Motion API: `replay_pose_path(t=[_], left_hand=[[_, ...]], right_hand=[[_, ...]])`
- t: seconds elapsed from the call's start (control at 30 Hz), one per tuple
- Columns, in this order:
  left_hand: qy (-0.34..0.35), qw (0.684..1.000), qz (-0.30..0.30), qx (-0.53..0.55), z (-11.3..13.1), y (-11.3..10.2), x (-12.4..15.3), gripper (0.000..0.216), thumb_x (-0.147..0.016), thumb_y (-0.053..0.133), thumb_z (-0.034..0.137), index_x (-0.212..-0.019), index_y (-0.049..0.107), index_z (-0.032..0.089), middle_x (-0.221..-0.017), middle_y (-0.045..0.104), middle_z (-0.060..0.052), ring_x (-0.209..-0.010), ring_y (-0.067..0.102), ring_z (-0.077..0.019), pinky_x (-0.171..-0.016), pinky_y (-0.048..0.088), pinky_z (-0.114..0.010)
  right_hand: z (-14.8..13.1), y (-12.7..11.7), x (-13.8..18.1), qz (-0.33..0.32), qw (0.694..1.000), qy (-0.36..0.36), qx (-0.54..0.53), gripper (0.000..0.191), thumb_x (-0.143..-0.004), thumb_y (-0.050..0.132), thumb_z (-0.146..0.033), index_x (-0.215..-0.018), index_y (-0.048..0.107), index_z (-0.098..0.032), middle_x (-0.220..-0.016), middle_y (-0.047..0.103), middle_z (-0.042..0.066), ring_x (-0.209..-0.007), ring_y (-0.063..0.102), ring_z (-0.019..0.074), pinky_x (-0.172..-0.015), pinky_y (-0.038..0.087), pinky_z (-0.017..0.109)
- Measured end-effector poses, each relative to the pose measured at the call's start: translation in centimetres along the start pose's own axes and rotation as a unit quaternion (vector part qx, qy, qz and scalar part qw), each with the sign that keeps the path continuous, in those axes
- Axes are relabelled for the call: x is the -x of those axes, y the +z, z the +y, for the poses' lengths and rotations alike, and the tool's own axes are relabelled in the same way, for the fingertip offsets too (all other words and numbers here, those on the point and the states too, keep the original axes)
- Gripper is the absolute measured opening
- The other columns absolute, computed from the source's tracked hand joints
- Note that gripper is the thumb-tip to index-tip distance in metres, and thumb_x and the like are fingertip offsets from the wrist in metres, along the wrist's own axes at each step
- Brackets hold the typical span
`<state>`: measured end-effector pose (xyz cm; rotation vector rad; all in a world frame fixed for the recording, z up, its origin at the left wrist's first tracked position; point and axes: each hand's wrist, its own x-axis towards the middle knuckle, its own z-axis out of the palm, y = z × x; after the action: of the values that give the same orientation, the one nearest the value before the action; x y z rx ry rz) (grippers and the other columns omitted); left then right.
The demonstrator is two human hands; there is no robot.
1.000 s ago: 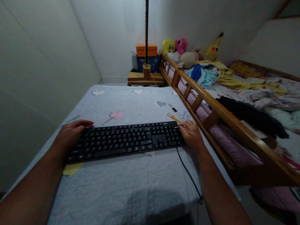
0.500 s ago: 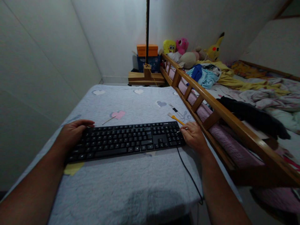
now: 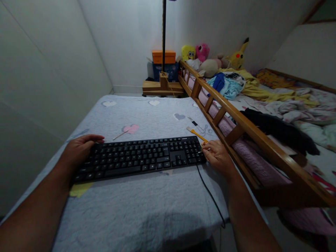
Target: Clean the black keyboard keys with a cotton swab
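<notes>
A black keyboard (image 3: 136,159) lies slightly tilted across the pale blue quilted cover. My left hand (image 3: 80,148) grips its left end, thumb and fingers at the upper left corner. At the other end, my right hand (image 3: 216,154) is closed in a pinch on a thin white cotton swab (image 3: 201,151), its tip against the number pad keys. The fingers hide most of the swab. Another cotton swab (image 3: 120,135) rests on the cover behind the keyboard. Just beyond my right hand lies a brush (image 3: 198,134) with a yellow handle and pale bristles.
A thin wire tool with a black middle (image 3: 194,123) lies behind the brush. The keyboard's cable (image 3: 210,192) runs over the front edge. A wooden bed rail (image 3: 236,120) borders the right side. Boxes (image 3: 164,57) and a wooden stand (image 3: 163,87) are at the back.
My right hand has shifted slightly, and the swab's tip sits a little lower on the number pad. My left hand keeps its place on the keyboard. The view has moved slightly.
</notes>
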<state>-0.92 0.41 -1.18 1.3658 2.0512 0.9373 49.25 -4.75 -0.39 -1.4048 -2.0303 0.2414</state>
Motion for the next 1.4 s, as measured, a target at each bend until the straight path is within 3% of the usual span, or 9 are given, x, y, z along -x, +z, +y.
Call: replay_pose_path(t=[0.2,0.57,0.73,0.93,1.03,1.2,1.4], left_hand=[[0.000,1.000,0.001,-0.007,0.2,0.0,0.1,0.036,-0.063,0.054,0.033,-0.090,0.074,0.020,-0.100,0.079,-0.008,-0.105,0.070,-0.0325,-0.104,0.049,-0.049],[0.003,1.000,-0.003,-0.011,-0.5,0.0,-0.2,0.036,-0.064,0.056,0.032,-0.092,0.075,0.021,-0.100,0.080,-0.006,-0.105,0.070,-0.0329,-0.104,0.050,-0.049],[-0.001,1.000,0.003,-0.003,0.0,0.0,0.1,0.035,-0.064,0.055,0.032,-0.091,0.075,0.022,-0.098,0.080,-0.006,-0.103,0.071,-0.0330,-0.102,0.051,-0.049],[-0.003,1.000,-0.002,-0.011,0.2,-0.1,0.3,0.037,-0.064,0.055,0.031,-0.093,0.076,0.020,-0.100,0.080,-0.007,-0.103,0.071,-0.0317,-0.102,0.051,-0.047],[0.000,1.000,-0.006,-0.009,-0.1,0.0,0.0,0.037,-0.064,0.056,0.031,-0.094,0.075,0.020,-0.101,0.079,-0.008,-0.104,0.071,-0.0321,-0.103,0.050,-0.049],[-0.008,1.000,-0.005,0.005,0.0,0.0,0.0,0.034,-0.063,0.056,0.031,-0.090,0.075,0.021,-0.100,0.079,-0.008,-0.104,0.071,-0.0334,-0.104,0.050,-0.050],[-0.013,1.000,0.000,0.012,0.2,0.0,0.3,0.033,-0.063,0.057,0.031,-0.089,0.074,0.022,-0.099,0.079,-0.007,-0.104,0.071,-0.0331,-0.104,0.050,-0.050]], right_hand=[[-0.1,-0.3,0.5,-0.005,0.999,0.008,-0.037,0.019,-0.091,0.055,-0.024,-0.076,0.067,-0.023,-0.094,0.072,0.008,-0.095,0.060,0.0271,-0.086,0.043,0.044],[-0.2,-0.9,0.6,-0.030,0.993,0.047,-0.109,0.019,-0.086,0.056,-0.027,-0.068,0.063,-0.024,-0.078,0.067,0.006,-0.093,0.060,0.0278,-0.087,0.046,0.045],[-0.6,-1.3,0.5,-0.049,0.991,0.044,-0.120,0.022,-0.085,0.055,-0.027,-0.063,0.059,-0.025,-0.072,0.063,0.004,-0.084,0.059,0.0253,-0.087,0.048,0.045],[-0.5,-1.4,0.6,-0.057,0.987,0.055,-0.138,0.022,-0.084,0.056,-0.028,-0.063,0.059,-0.024,-0.073,0.062,0.004,-0.084,0.061,0.0252,-0.089,0.048,0.046],[-0.2,-1.2,0.7,-0.027,0.987,0.061,-0.143,0.021,-0.087,0.057,-0.029,-0.067,0.063,-0.025,-0.076,0.065,0.005,-0.086,0.063,0.0260,-0.087,0.049,0.045],[0.6,-0.3,0.1,0.087,0.988,0.086,-0.090,0.020,-0.092,0.056,-0.031,-0.080,0.071,-0.025,-0.088,0.073,0.007,-0.090,0.065,0.0265,-0.085,0.047,0.044],[1.7,1.3,-1.0,0.130,0.989,0.071,-0.024,0.022,-0.092,0.056,-0.030,-0.080,0.073,-0.024,-0.084,0.072,0.006,-0.085,0.062,0.0239,-0.085,0.044,0.041]])
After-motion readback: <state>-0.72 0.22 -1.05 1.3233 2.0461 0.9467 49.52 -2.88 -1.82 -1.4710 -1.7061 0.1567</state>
